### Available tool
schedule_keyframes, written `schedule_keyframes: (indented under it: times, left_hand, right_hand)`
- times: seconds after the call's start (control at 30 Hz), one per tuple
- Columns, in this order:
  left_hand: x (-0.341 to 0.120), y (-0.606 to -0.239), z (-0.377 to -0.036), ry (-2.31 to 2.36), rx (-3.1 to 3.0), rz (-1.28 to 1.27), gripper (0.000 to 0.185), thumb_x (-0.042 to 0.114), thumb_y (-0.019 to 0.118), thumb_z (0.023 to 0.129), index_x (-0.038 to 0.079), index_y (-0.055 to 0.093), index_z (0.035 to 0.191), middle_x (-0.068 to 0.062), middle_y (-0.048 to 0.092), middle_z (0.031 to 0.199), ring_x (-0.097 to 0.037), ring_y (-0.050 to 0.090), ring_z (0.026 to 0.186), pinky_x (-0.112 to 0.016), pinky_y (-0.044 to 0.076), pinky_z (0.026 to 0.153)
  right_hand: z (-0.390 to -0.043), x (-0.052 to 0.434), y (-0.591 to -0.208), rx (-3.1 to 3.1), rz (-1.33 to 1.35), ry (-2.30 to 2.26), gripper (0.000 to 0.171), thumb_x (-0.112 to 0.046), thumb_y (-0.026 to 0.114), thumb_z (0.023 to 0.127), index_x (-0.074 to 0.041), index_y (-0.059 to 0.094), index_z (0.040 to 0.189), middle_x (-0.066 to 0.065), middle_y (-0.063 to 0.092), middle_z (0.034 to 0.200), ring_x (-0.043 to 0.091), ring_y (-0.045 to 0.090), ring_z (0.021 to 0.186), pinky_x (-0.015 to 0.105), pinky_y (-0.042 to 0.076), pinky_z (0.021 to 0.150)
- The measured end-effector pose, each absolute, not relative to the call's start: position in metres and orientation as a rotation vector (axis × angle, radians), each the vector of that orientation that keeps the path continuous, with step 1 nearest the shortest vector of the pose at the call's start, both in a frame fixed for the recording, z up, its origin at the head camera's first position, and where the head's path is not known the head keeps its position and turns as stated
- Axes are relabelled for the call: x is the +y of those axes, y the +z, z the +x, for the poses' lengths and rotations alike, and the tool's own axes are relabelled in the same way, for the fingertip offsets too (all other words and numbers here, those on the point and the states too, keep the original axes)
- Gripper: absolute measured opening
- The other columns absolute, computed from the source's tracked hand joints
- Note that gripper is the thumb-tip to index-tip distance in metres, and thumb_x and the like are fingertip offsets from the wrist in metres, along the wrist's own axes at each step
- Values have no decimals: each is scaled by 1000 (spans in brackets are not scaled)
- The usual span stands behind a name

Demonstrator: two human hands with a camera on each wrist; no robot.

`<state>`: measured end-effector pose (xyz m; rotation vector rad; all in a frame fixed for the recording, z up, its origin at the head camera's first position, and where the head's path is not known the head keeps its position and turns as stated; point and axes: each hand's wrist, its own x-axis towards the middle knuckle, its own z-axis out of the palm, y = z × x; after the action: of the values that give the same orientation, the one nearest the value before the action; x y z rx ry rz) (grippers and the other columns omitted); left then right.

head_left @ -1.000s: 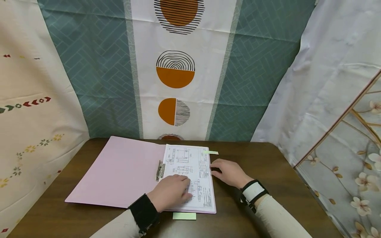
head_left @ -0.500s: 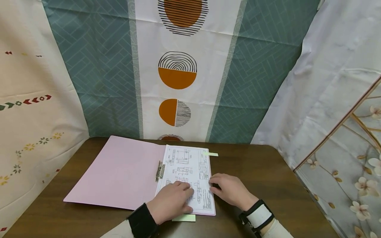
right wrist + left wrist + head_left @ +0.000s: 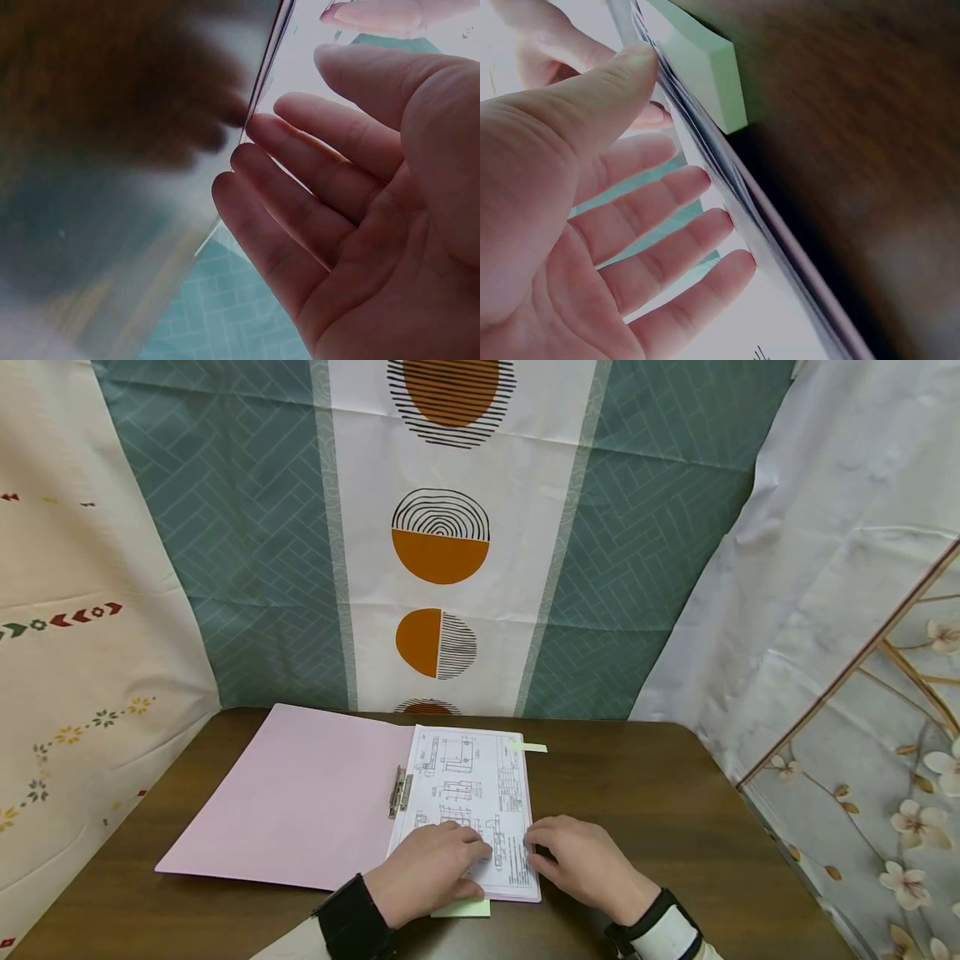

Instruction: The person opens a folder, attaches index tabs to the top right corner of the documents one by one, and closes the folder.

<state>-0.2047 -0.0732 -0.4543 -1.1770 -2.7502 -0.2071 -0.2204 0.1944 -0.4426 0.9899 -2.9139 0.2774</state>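
A pink folder (image 3: pixel 292 793) lies spread flat, with a metal clip (image 3: pixel 401 792) along its spine. On its right side is a stack of white sheets (image 3: pixel 457 768) printed with technical drawings. My left hand (image 3: pixel 431 870) rests over the lower part of the sheets, fingers extended; in the left wrist view its thumb (image 3: pixel 622 71) is at the lower edge of the stack. At the right edge of the sheets, my right hand (image 3: pixel 581 860) has its fingertips against the side, and the right wrist view shows those fingers (image 3: pixel 277 187) relaxed and slightly bent.
Light green sticky tabs (image 3: pixel 534 747) stick out at the stack's upper right, with another green tab (image 3: pixel 463 909) under the lower edge. The brown table (image 3: pixel 637 777) carries everything. Patterned cloths (image 3: pixel 277 527) hang behind it and at both sides.
My right hand has slid down along the right edge of the sheets, toward me. My left hand has shifted slightly down on the page. The folder stays in place.
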Motion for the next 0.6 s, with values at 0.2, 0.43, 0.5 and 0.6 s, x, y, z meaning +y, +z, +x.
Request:
schedule_keyframes:
  times: [0.2, 0.43, 0.5, 0.6]
  left_hand:
    - [-73, -454, -205, -221, -2740, -1181, 27, 43, 92, 91, 21, 80, 103, 13, 74, 99, -5, 66, 86, -25, 53, 74]
    - [-65, -455, -199, -23, -2644, -1120, 8, 22, 86, 97, 21, 78, 95, 9, 71, 87, -9, 66, 76, -27, 53, 65]
    - [-62, -456, -199, 41, -2604, -1101, 7, 19, 86, 95, 19, 78, 95, 7, 70, 84, -10, 65, 73, -27, 53, 62]
    - [-59, -455, -200, 82, -2579, -1076, 8, 15, 86, 93, 17, 78, 95, 5, 69, 82, -10, 65, 71, -28, 52, 61]
  right_hand:
    - [-218, 193, -446, -2880, 952, 272, 18, -24, 86, 99, -16, 84, 115, -3, 80, 112, 15, 74, 102, 43, 64, 88]
    - [-221, 193, -451, -2773, 892, 274, 8, -25, 86, 98, -17, 84, 100, -9, 77, 95, 4, 67, 82, 35, 61, 72]
    - [-221, 193, -449, -2741, 876, 261, 8, -24, 87, 98, -17, 84, 97, -10, 77, 94, 4, 68, 80, 35, 60, 70]
    - [-222, 191, -447, -2710, 823, 248, 6, -23, 88, 96, -18, 84, 96, -9, 78, 94, 6, 70, 81, 35, 60, 69]
